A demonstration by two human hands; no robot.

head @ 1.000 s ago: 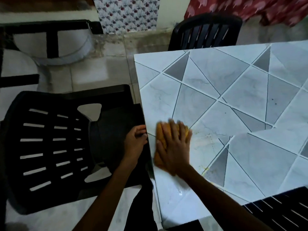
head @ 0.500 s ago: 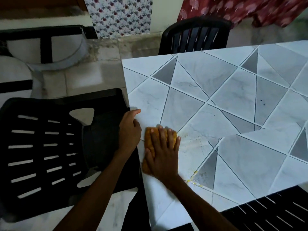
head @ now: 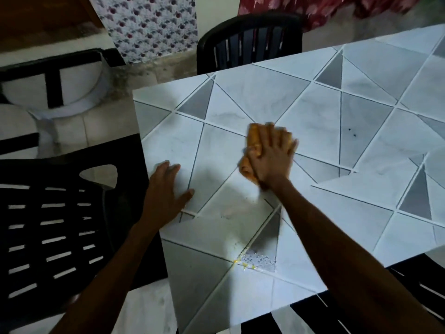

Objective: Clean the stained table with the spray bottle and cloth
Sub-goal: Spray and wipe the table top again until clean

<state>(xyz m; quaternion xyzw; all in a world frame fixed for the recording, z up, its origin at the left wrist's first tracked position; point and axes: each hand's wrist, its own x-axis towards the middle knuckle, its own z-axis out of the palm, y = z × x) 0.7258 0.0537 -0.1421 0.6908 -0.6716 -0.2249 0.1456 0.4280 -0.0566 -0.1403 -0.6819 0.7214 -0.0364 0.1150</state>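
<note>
The table (head: 337,131) has a grey and white top patterned with triangles. My right hand (head: 271,156) lies flat with straight fingers on an orange cloth (head: 254,138) and presses it onto the tabletop near the middle. My left hand (head: 166,189) rests flat with spread fingers on the table close to its left edge. Yellow stain specks and wet droplets (head: 250,260) sit on the tabletop nearer to me, between my forearms. Two small dark spots (head: 351,131) lie farther right. No spray bottle is in view.
A black plastic chair (head: 53,225) stands at the table's left edge, another black chair (head: 250,42) at the far side, and a third black chair (head: 397,302) at the near right corner. A patterned cloth (head: 149,22) and red fabric (head: 325,8) hang behind.
My right hand has slid the cloth away from the left edge toward the middle of the table. My left hand has moved from the table's edge onto the top and lies flat.
</note>
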